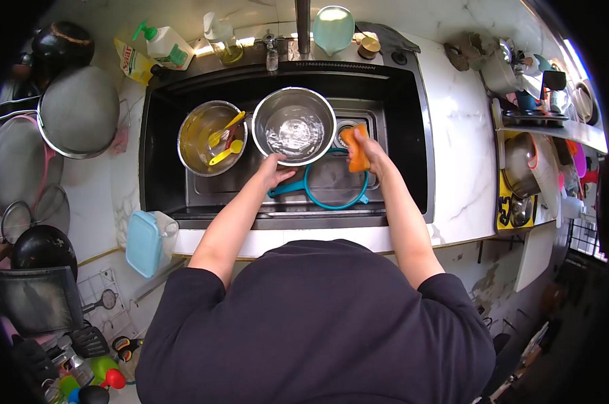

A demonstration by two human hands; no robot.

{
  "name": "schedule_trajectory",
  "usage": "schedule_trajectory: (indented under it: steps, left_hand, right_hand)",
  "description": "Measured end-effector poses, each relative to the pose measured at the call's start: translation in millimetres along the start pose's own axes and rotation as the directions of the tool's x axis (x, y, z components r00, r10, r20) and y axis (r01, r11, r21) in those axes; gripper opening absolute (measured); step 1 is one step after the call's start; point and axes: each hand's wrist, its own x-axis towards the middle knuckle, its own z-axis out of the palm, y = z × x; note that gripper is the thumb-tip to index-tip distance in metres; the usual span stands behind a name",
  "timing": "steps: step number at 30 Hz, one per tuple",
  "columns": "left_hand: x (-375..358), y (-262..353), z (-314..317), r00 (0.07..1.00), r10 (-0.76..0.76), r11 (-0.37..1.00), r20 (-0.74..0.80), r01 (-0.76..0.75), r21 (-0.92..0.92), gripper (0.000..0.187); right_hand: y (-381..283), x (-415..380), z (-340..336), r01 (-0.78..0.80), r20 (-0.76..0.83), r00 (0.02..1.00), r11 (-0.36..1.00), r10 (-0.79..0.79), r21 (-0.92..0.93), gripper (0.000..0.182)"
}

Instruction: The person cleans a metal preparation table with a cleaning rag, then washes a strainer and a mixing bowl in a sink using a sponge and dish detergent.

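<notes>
A steel bowl (295,126) with water in it stands in the middle of the dark sink (412,135). At its lower left rim is my left hand (275,172), its fingers on or near the rim. My right hand (366,153) is closed on an orange sponge (355,148), to the right of that bowl and above the drain area. Below lies a strainer with a teal rim (336,202), its handle pointing left. A second steel bowl (195,145), on the left, holds yellow utensils (223,153).
The faucet (271,54) rises behind the sink, with soap bottles (168,48) to its left and a pale green bowl (333,30) to its right. A blue-lidded container (144,244) is at the front left. Strainers (80,111) hang left; a shelf (553,128) holds kitchenware right.
</notes>
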Motion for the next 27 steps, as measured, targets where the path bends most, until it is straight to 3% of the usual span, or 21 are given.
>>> schedule_trajectory:
  steps: [1,3,4,6,8,11,12,14,19,21,24,26,27]
  left_hand:
    - [2,2,-1,0.993,-0.062,0.997,0.102,0.066,-0.033,0.032]
    - [12,5,-5,0.952,-0.126,0.978,0.279,0.166,-0.123,0.034]
    - [17,4,-6,0.952,-0.122,0.979,0.281,0.162,-0.123,0.034]
    - [15,1,0,0.961,-0.007,0.974,0.276,0.069,-0.217,0.038]
    - [12,3,3,0.971,0.016,0.973,0.239,0.039,-0.225,0.042]
    - [-1,4,13,0.974,0.197,0.980,0.116,-0.197,-0.007,0.051]
    - [-11,11,17,0.973,0.199,0.980,0.121,-0.200,-0.004,0.051]
    - [-26,21,22,0.914,0.405,0.863,0.037,-0.395,0.314,0.056]
    - [-25,20,17,0.856,0.514,0.817,0.056,-0.508,0.274,0.073]
    - [-3,13,8,0.502,0.811,0.270,0.299,-0.776,0.570,0.079]
    - [-16,14,16,0.539,0.769,0.326,0.344,-0.793,0.515,0.073]
    - [-27,11,25,0.557,0.750,0.338,0.357,-0.786,0.517,0.080]
    - [-27,9,27,0.492,0.794,0.286,0.358,-0.821,0.494,0.079]
  right_hand:
    - [9,15,-11,0.044,-0.058,0.997,0.984,-0.055,-0.171,0.029]
    - [5,7,-3,0.049,-0.116,0.990,0.965,-0.082,-0.259,0.030]
    - [3,2,0,0.039,-0.176,0.979,0.938,-0.106,-0.346,0.032]
    - [1,0,-4,0.022,-0.112,0.992,0.934,-0.066,-0.357,0.033]
    - [6,6,-5,0.041,-0.001,0.999,0.972,-0.043,-0.231,0.034]
    - [11,11,-8,-0.041,0.007,0.999,0.986,0.043,-0.164,0.034]
    - [12,15,-11,-0.037,0.005,0.999,0.986,0.038,-0.161,0.034]
    - [14,19,-17,-0.066,-0.028,0.998,0.986,0.062,-0.152,0.030]
    - [18,21,-16,-0.093,-0.037,0.995,0.982,0.088,-0.167,0.027]
    - [19,24,-16,-0.083,-0.029,0.996,0.984,0.079,-0.156,0.026]
    - [18,32,-20,0.003,-0.100,0.995,0.997,-0.011,-0.076,0.024]
    - [18,36,-28,0.121,-0.150,0.984,0.979,-0.097,0.166,0.020]
    - [19,37,-32,0.161,-0.201,0.971,0.975,-0.129,0.151,0.020]
